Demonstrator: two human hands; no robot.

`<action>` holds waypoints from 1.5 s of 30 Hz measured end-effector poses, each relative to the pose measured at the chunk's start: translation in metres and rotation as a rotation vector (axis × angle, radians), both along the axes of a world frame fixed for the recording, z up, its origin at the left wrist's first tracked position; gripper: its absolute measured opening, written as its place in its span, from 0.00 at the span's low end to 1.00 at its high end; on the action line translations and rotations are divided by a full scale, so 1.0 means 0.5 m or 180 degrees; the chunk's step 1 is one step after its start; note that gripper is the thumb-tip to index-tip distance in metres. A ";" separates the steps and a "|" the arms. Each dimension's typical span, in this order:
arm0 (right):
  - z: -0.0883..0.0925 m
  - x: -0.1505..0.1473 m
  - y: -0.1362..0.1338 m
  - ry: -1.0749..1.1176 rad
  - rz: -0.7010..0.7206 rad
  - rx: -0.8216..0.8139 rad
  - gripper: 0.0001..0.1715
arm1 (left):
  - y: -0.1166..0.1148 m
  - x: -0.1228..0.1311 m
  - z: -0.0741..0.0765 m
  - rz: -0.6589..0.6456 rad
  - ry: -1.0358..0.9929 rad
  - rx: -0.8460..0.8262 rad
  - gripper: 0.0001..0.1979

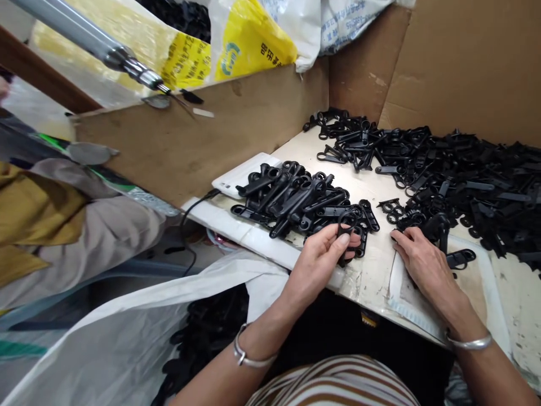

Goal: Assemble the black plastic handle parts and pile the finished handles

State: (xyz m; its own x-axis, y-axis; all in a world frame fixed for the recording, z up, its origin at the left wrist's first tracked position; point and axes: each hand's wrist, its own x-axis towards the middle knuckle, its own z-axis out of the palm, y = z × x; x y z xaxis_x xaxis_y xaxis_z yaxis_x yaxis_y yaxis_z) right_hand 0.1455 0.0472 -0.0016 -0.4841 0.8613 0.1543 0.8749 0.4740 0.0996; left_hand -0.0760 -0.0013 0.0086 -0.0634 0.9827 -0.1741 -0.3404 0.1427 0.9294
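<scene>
My left hand [327,254] is closed on a black plastic part with a ring-shaped end [347,220], pinched between thumb and fingers at the table's front edge. Just behind it lies a heap of long black plastic parts [291,194] with round holes at their ends. To the right, my right hand [422,259] reaches palm down over a white-edged pad [486,282]. Its thumb and forefinger come together at a small dark piece, mostly hidden by the fingers. More black parts [460,258] lie beside and beyond that hand.
A large pile of black parts [465,175] covers the back right, against a cardboard wall [469,67]. An electric screwdriver [122,56] hangs upper left, above a wooden board [203,129]. A white sack [139,327] with black parts stands below. Another person's legs [105,242] are at left.
</scene>
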 end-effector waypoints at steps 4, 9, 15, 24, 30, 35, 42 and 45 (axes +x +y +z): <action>-0.005 0.009 0.015 0.0285 -0.0036 0.0027 0.07 | 0.017 -0.002 0.004 -0.0055 -0.0022 0.0037 0.18; 0.012 0.020 0.015 0.1038 0.0059 -0.0151 0.12 | 0.011 0.003 0.008 -0.0010 -0.0030 0.0114 0.16; 0.065 0.005 -0.040 0.2456 0.0520 -0.2023 0.16 | -0.009 0.028 0.011 -0.0334 -0.0385 0.0090 0.22; 0.046 -0.018 -0.086 0.0611 0.0204 -0.1171 0.09 | -0.018 0.063 0.012 -0.0479 -0.0641 -0.0189 0.21; 0.042 0.004 -0.099 0.0627 0.0512 -0.0822 0.12 | -0.019 0.081 0.001 -0.0445 -0.0863 -0.0255 0.22; 0.047 0.026 -0.087 0.2600 0.0110 -0.0679 0.14 | -0.018 0.097 -0.013 -0.0523 -0.1072 -0.0226 0.23; 0.040 -0.025 -0.080 0.2809 0.0314 0.0166 0.11 | -0.018 0.112 -0.014 -0.0733 -0.1003 -0.0136 0.30; 0.032 -0.037 -0.079 0.2344 0.0512 0.0698 0.13 | -0.020 0.114 -0.014 -0.0852 -0.0905 -0.0003 0.32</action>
